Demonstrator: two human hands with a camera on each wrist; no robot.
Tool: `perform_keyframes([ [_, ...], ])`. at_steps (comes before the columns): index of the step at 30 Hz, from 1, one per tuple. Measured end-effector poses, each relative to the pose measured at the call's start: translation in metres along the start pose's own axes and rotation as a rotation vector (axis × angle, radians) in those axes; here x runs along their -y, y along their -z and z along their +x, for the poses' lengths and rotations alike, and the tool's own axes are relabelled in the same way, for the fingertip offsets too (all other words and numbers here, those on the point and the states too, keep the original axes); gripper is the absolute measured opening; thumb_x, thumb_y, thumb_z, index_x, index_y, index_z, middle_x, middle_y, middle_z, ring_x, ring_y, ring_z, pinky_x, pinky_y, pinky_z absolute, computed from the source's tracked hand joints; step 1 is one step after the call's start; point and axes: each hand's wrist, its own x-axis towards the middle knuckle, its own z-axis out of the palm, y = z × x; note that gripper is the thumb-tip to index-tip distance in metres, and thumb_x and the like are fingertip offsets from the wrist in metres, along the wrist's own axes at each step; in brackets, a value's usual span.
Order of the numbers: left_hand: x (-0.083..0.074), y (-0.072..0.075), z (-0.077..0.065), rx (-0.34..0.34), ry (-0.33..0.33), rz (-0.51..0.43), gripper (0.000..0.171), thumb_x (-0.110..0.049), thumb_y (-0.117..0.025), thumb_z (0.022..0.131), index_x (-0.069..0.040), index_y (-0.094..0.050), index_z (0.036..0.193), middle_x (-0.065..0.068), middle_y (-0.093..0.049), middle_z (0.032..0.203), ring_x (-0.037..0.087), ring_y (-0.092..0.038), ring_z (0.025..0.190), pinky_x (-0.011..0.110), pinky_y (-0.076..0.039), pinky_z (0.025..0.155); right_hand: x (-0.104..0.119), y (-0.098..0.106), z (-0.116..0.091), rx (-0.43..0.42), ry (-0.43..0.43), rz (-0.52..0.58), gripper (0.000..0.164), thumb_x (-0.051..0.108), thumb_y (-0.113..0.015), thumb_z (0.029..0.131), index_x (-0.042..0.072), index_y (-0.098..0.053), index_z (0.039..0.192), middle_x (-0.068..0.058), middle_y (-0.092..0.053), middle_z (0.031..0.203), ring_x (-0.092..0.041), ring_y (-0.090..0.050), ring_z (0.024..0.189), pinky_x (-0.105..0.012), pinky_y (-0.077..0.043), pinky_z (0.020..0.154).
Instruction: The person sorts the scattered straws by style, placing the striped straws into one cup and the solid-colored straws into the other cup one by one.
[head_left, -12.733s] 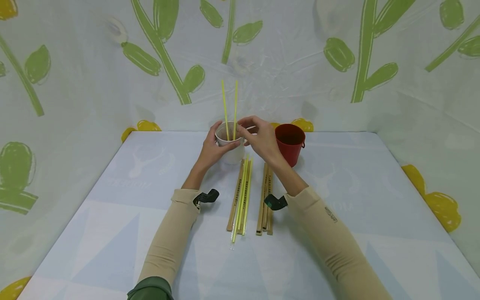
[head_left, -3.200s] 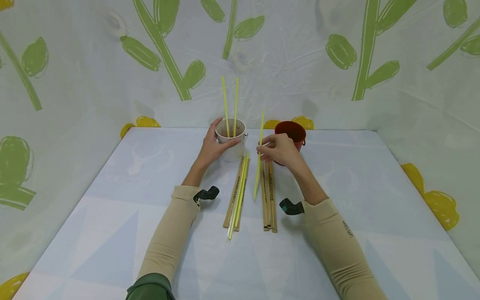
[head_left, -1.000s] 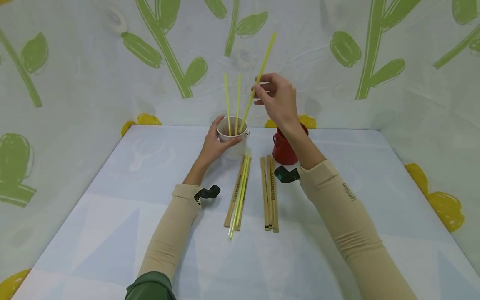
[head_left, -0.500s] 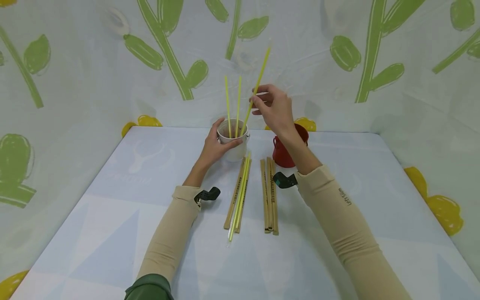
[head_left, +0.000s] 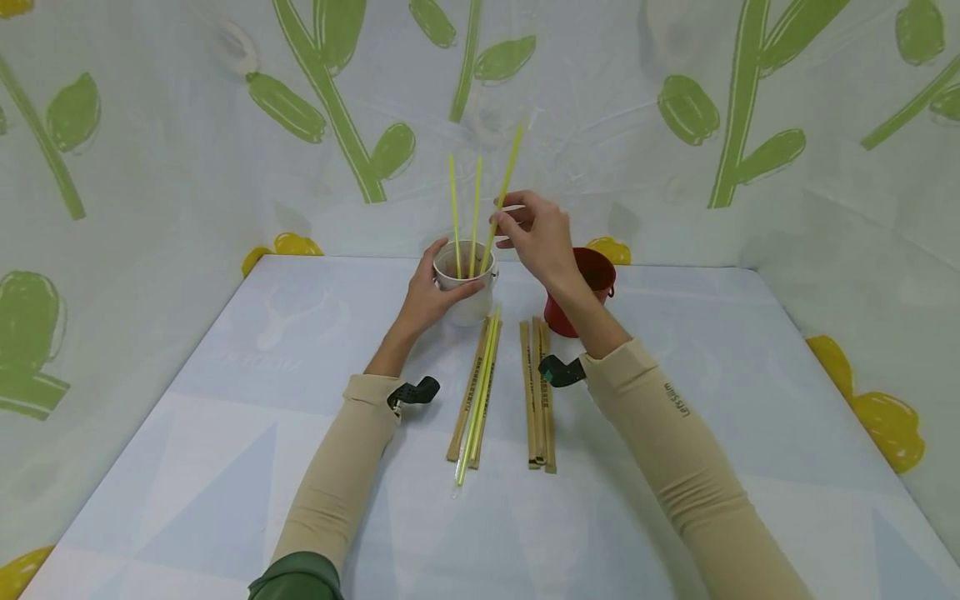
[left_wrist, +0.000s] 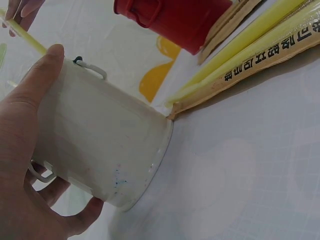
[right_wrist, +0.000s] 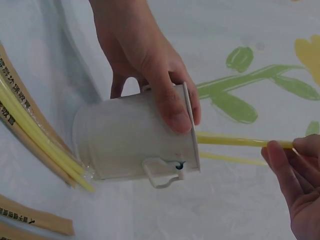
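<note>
My left hand point(head_left: 429, 292) grips a small white bucket point(left_wrist: 102, 132) around its side, thumb near the rim. Two yellow straws point(head_left: 454, 208) stand upright in that bucket. Above it my right hand point(head_left: 536, 235) pinches a third yellow straw point(head_left: 512, 167) partway along its length. This straw leans to the right, and its lower end is inside the bucket, as the right wrist view point(right_wrist: 230, 142) also shows. In front of the bucket lies a bundle of yellow straws point(head_left: 476, 400) in clear wrapping, together with brown paper-wrapped straws point(head_left: 459, 417).
A red bucket point(head_left: 558, 321) stands right of the white one, partly behind my right forearm. Several more brown paper-wrapped straws point(head_left: 537, 392) lie in front of it. A patterned cloth wall point(head_left: 600, 125) rises behind the table's far edge.
Earlier the right hand held the straw beside the white bucket, then raised it over the rim. Over the last second hand and straw have moved down, deeper into the bucket. The left hand stays put.
</note>
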Motion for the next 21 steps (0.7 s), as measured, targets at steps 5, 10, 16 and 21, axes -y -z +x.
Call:
perform_keyframes([
  [5,-0.001,0.001,0.000,-0.003,0.000,-0.003,0.098,-0.046,-0.081,0.077,-0.028,-0.023,0.154,0.008,-0.035,0.155,0.027,-0.037,0.142,0.052,-0.037,0.111,-0.003,-0.004,-0.002,0.012,-0.017,-0.003,0.028,0.016,-0.061,0.097,0.001,-0.062,0.121,-0.017,-0.073,0.108,-0.025,-0.074,0.091,-0.029,-0.059,0.073],
  [10,0.000,0.000,0.001,-0.005,-0.010,-0.007,0.097,-0.046,-0.081,0.077,-0.029,-0.024,0.154,0.007,-0.036,0.154,0.026,-0.039,0.140,0.051,-0.038,0.110,-0.007,-0.007,-0.002,0.017,-0.027,-0.017,0.027,0.017,-0.060,0.098,0.001,-0.063,0.120,-0.017,-0.073,0.107,-0.025,-0.074,0.090,-0.030,-0.059,0.073],
  [16,0.001,0.000,0.002,-0.005,-0.011,-0.017,0.096,-0.044,-0.081,0.078,-0.031,-0.024,0.153,0.007,-0.036,0.154,0.026,-0.039,0.140,0.051,-0.038,0.109,-0.013,-0.011,-0.005,0.038,-0.051,-0.042,0.029,0.018,-0.060,0.098,0.004,-0.062,0.123,-0.016,-0.072,0.111,-0.025,-0.074,0.092,-0.031,-0.059,0.075],
  [21,0.003,-0.001,0.001,-0.009,-0.025,-0.023,0.096,-0.043,-0.081,0.078,-0.029,-0.025,0.153,0.009,-0.038,0.153,0.027,-0.040,0.139,0.052,-0.039,0.108,-0.018,-0.014,-0.006,0.046,-0.040,-0.060,0.028,0.018,-0.059,0.099,0.003,-0.063,0.122,-0.017,-0.073,0.110,-0.025,-0.074,0.089,-0.031,-0.060,0.073],
])
